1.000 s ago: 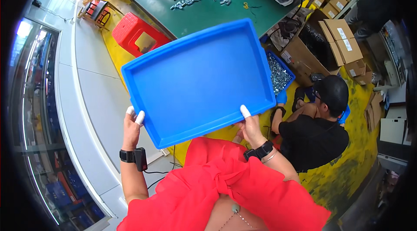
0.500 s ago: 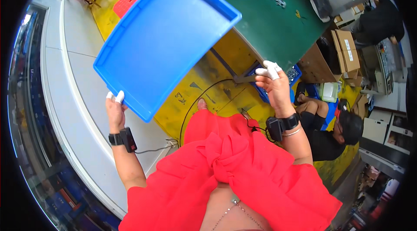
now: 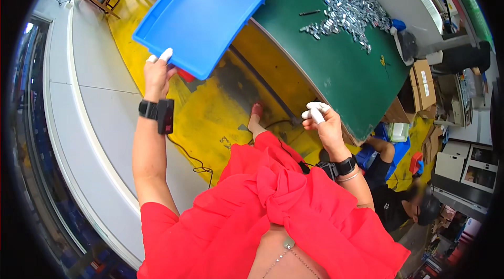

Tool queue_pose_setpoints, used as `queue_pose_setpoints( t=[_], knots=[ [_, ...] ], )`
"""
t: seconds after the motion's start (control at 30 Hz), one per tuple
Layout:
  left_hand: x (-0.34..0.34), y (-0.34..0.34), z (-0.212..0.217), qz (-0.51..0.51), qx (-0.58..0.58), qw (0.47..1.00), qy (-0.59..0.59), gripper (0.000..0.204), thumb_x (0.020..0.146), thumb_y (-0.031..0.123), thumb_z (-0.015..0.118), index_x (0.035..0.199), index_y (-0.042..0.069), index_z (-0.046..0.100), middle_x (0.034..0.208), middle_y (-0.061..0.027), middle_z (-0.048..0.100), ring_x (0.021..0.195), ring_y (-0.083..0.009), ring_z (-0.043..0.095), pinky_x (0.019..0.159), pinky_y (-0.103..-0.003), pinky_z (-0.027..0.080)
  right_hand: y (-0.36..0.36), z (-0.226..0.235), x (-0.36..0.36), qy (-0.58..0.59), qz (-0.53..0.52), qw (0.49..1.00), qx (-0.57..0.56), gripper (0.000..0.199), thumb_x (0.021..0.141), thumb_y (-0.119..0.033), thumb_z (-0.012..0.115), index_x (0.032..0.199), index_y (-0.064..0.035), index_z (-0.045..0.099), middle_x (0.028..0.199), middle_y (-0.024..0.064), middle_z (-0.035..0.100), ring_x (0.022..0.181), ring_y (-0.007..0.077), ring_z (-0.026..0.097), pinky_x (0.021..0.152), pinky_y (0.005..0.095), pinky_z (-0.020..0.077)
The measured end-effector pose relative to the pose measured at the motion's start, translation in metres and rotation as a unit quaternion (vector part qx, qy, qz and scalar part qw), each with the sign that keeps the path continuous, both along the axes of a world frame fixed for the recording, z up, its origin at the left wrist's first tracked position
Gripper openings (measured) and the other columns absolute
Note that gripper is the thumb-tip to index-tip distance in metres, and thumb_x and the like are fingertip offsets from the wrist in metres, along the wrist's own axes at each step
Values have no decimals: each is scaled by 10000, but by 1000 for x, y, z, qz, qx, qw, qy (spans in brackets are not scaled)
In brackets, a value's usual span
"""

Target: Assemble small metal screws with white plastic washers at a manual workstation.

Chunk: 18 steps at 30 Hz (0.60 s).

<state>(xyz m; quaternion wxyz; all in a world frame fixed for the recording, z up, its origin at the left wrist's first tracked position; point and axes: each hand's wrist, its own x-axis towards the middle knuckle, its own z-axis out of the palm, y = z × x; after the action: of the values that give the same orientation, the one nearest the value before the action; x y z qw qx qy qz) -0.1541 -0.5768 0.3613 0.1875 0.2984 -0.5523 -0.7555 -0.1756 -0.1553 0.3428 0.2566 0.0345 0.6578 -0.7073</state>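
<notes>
My left hand [image 3: 158, 74] is closed on the near corner of a large blue plastic tray [image 3: 205, 16], its white-covered fingertips over the rim. The shallow tray is held up in the air at the upper left, and nothing lies on the part of its floor that shows. Its far end is cut off by the picture's top edge and overlaps the corner of a green-topped table [image 3: 336, 69]. My right hand [image 3: 324, 121] is raised beside the table's near edge, its fingers loosely bent and apart, holding nothing; white covers sit on several of its fingertips.
A heap of small shiny metal parts [image 3: 349, 6] is spread on the table, near a black pen-like tool [image 3: 310, 13] and yellow-handled scissors [image 3: 383, 60]. Another person [image 3: 404, 205] sits low at the right. Cardboard boxes [image 3: 424, 85] stand beyond. A cable [image 3: 197, 161] trails over the yellow floor.
I have moved ahead toward the table. My left hand has carried the tray up and away, while my right hand has dropped lower in the picture with its fingers drawn closer.
</notes>
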Motion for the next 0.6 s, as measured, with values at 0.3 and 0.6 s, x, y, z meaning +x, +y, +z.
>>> queue_pose_setpoints(
  t=[0.3, 0.6],
  knots=[
    [-152, -15, -45, -46, -10, 996, -82, 248, 831, 115, 597, 1022, -19, 511, 960, -108, 596, 848, -196, 616, 668, -293, 555, -90, -23, -73, -75, 116, 989, 49, 190, 877, -78, 508, 1051, -10, 545, 834, 56, 599, 668, 99, 567, 610, 220, 478],
    [-212, -47, -63, -209, -6, 975, -69, 374, 849, 71, 561, 1187, -25, 432, 1137, -140, 518, 965, -193, 575, 778, -293, 512, -143, -47, -100, -109, 117, 977, 144, 191, 872, -79, 511, 1043, -1, 545, 828, 50, 593, 669, 98, 561, 599, 226, 471]
  ],
)
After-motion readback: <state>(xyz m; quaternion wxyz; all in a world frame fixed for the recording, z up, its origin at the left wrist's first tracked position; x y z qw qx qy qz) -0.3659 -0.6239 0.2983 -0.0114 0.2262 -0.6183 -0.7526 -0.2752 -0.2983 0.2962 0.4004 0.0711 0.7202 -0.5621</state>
